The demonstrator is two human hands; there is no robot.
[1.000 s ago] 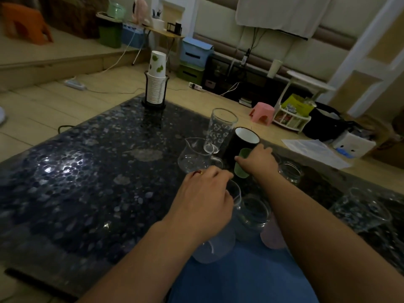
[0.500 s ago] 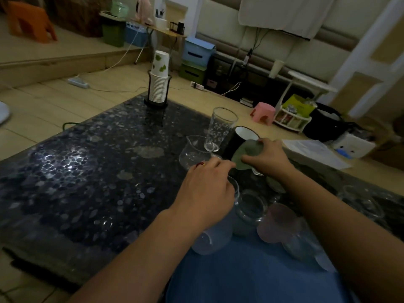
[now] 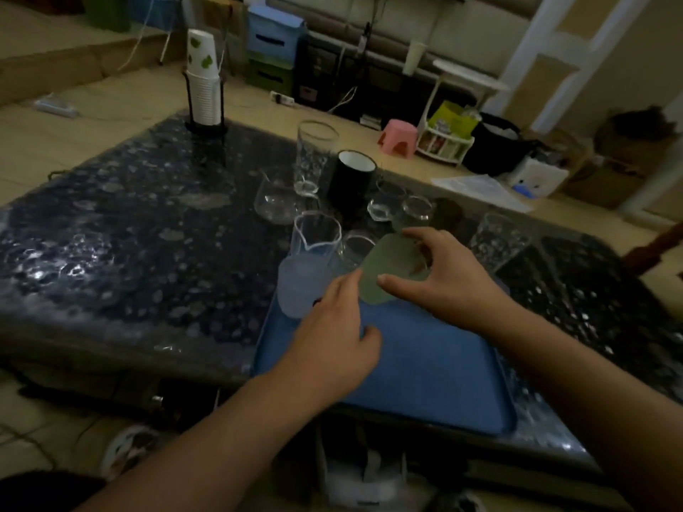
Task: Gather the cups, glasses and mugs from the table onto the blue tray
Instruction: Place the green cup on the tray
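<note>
Colours and patterns, head view

The tray (image 3: 425, 364) at lower centre is plain blue. The table (image 3: 129, 253) surface is black with pale mottled flecks. The cup (image 3: 388, 269) at centre is pale frosted green. The jug (image 3: 306, 275) left of it is clear above and frosted white below. The mug (image 3: 351, 182) at upper centre is black outside, white inside. The paper cups (image 3: 201, 68) at upper left are white with green leaf marks. The stool (image 3: 399, 136) at upper right is pink.

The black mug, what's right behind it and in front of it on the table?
Behind the black mug stands a tall clear glass; nearer are small clear glasses. The mug's inside is white; its bottom is out of sight.
</note>
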